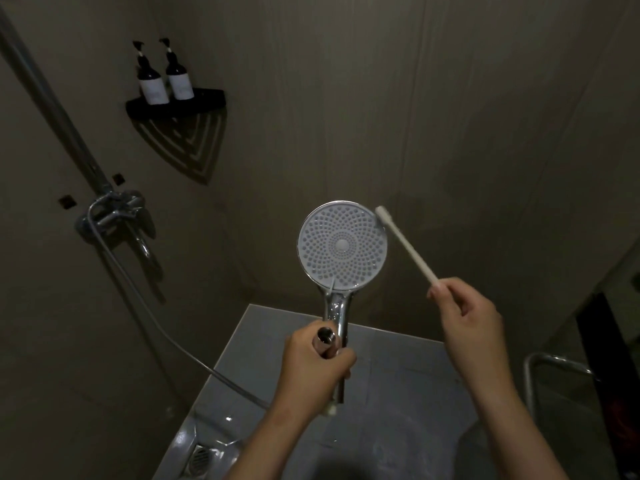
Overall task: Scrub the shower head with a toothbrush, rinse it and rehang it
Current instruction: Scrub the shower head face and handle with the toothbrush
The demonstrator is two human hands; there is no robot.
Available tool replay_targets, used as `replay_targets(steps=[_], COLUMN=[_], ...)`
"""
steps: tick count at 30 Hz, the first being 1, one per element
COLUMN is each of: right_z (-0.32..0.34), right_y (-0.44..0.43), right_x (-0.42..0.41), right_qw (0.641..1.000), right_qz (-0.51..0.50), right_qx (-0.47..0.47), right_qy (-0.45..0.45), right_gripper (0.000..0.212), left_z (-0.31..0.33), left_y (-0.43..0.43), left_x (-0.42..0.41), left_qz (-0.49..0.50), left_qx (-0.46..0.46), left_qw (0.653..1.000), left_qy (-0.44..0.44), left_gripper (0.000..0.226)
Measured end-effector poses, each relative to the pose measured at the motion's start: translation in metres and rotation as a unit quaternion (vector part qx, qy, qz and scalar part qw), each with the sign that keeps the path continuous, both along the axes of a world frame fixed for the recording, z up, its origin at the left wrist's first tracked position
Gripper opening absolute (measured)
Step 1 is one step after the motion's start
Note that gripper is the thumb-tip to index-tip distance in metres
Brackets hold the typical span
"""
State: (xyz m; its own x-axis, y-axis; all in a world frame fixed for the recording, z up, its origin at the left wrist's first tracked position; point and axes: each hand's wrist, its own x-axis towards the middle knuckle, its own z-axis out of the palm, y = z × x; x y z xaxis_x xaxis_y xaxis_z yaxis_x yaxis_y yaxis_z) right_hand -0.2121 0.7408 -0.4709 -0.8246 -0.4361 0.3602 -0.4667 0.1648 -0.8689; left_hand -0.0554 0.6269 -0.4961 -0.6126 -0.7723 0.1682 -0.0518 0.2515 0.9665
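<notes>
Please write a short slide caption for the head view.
Left hand holds shower head; right hand brings toothbrush to its rim.

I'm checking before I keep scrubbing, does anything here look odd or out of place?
One thing: the shower head seems detached from its hose. A loose threaded metal fitting sits in the left hand beside the handle. The right hand holds the toothbrush at the head's rim. No spill or damage shows.
</notes>
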Motion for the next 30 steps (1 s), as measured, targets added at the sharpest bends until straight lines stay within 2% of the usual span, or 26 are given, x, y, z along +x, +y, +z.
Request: replay_targets(steps=[2, 8, 12, 17, 20, 24, 30], right_z=[-0.001, -0.01, -0.008, -0.006, -0.004, -0.003, -0.005], right_y=[0.004, 0.002, 0.003, 0.004, 0.006, 0.013, 0.016], right_x=[-0.005, 0.008, 0.016, 0.031, 0.025, 0.01, 0.001], right_qw=[1.0, 0.998, 0.986, 0.96, 0.965, 0.985, 0.999], right_qz=[-0.013, 0.061, 0.153, 0.249, 0.234, 0.154, 0.042], right_qx=[-0.016, -0.025, 0.027, 0.095, 0.094, 0.032, -0.011], right_qy=[0.001, -0.012, -0.064, -0.084, -0.078, -0.075, -0.025], right_gripper=[0.025, 0.025, 0.025, 0.025, 0.026, 0.025, 0.027], left_z=[0.0, 0.002, -0.002, -0.001, -0.001, -0.001, -0.002], left_y=[0.0, -0.002, -0.004, -0.006, -0.006, -0.006, -0.005], left_x=[0.0, -0.001, 0.001, 0.003, 0.003, 0.004, 0.005], left_qz=[0.0, 0.008, 0.006, 0.005, 0.004, 0.005, 0.002], left_qx=[-0.002, -0.002, -0.01, -0.015, -0.003, 0.007, 0.006], left_qw=[1.0, 1.0, 1.0, 1.0, 1.0, 1.0, 1.0], left_qy=[0.0, -0.001, -0.013, -0.019, -0.005, 0.011, -0.003], left_gripper=[0.045, 0.036, 0.033, 0.038, 0.039, 0.037, 0.043])
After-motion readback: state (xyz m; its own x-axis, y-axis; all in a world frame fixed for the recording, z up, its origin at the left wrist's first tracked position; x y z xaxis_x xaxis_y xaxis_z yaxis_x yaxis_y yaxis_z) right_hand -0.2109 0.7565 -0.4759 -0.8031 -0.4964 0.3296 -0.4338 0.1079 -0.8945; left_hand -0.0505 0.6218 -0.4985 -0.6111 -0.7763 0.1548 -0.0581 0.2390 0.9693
